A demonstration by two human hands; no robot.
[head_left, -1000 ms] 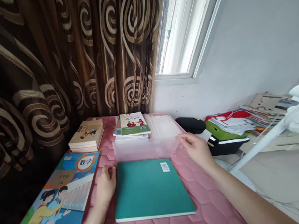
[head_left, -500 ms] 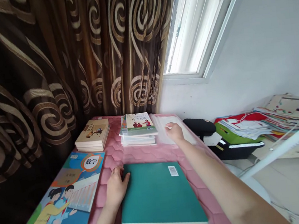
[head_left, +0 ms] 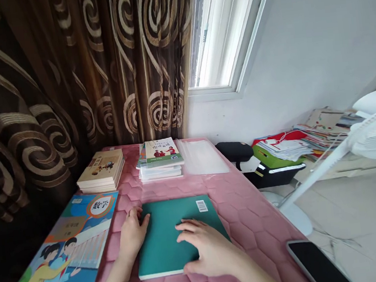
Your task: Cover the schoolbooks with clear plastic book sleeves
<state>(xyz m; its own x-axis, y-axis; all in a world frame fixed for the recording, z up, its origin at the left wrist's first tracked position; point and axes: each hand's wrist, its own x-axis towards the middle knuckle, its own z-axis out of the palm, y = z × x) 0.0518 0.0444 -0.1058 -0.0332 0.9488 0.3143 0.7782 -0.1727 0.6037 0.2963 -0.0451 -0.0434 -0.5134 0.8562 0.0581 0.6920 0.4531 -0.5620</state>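
Grip [head_left: 142, 221] at the green book's [head_left: 172, 238] left edge.

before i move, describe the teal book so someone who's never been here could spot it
Find the pink quilted surface below the swirl-patterned curtain. Near its front, the teal book lies flat, left hand at its left edge, right hand over it. Unlike the illustrated book to its left, its cover is plain except for a white barcode sticker.
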